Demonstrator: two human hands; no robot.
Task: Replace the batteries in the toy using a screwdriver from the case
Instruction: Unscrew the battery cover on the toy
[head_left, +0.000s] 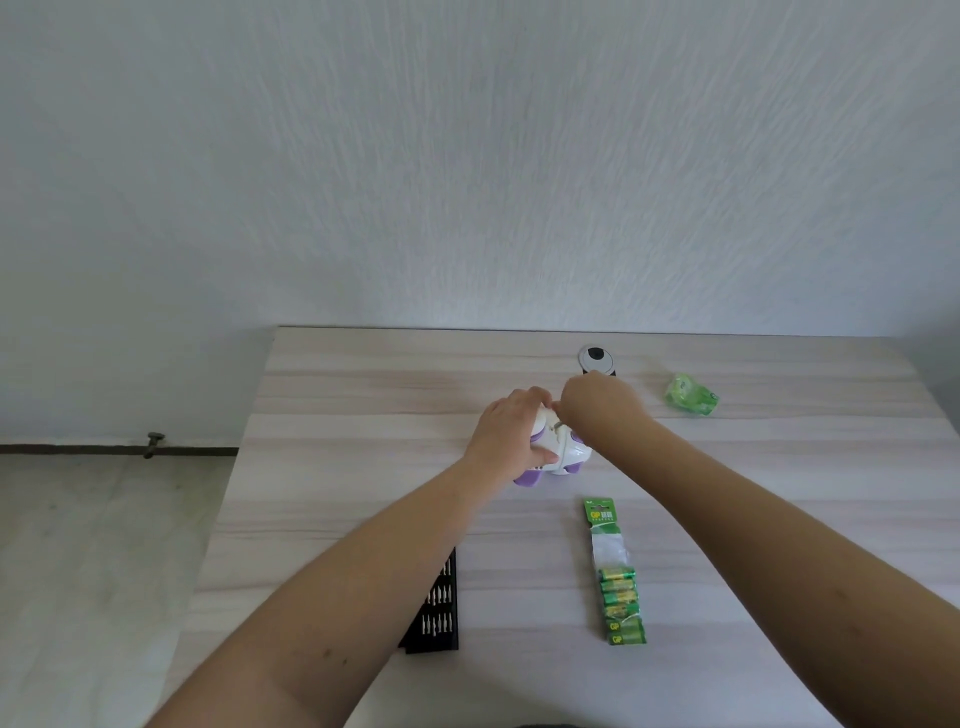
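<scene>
Centrally, a white toy (561, 447) with purple feet is held on the pale wood-grain table (363, 415), toward its far half. It is gripped by the left hand (511, 436); the right hand (597, 405) is curled above it, pinching a thin metal screwdriver shaft (560, 426) (handle hidden). A battery strip (615, 577) and black bit case (436, 608) are seen nearer; a white textured wall behind.

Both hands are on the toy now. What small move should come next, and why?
Probably keep turning the screwdriver: the right hand holds its thin shaft against the toy, which the left hand grips steady, and the battery pack lies untouched.
</scene>
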